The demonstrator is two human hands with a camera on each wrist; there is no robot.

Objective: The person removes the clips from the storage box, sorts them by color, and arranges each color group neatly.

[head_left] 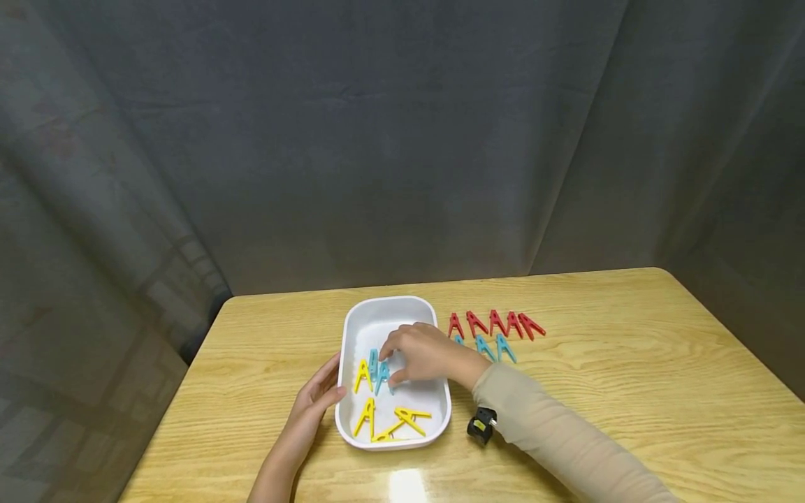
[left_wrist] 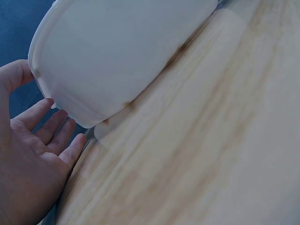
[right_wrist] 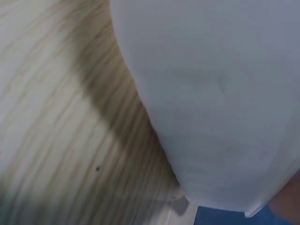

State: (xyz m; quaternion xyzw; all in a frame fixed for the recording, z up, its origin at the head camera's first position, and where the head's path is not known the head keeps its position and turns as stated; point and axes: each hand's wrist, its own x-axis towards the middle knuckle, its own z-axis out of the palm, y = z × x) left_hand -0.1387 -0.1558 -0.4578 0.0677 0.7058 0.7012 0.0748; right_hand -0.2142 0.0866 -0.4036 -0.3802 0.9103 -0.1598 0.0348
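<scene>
On the wooden bench (head_left: 629, 370), a white tray (head_left: 377, 332) was gripped at its left side by the left hand (head_left: 314, 398), the thumb laid over the rim. Inside the tray, the right hand (head_left: 420, 353) was held with thumb and fingers parted. Two blue pegs (head_left: 382, 373) were placed just beside its fingertips; whether either was touched could not be told. Four yellow pegs (head_left: 366, 418) were scattered around them, while five red pegs (head_left: 496, 321) were lined up outside, beyond the right wrist.
</scene>
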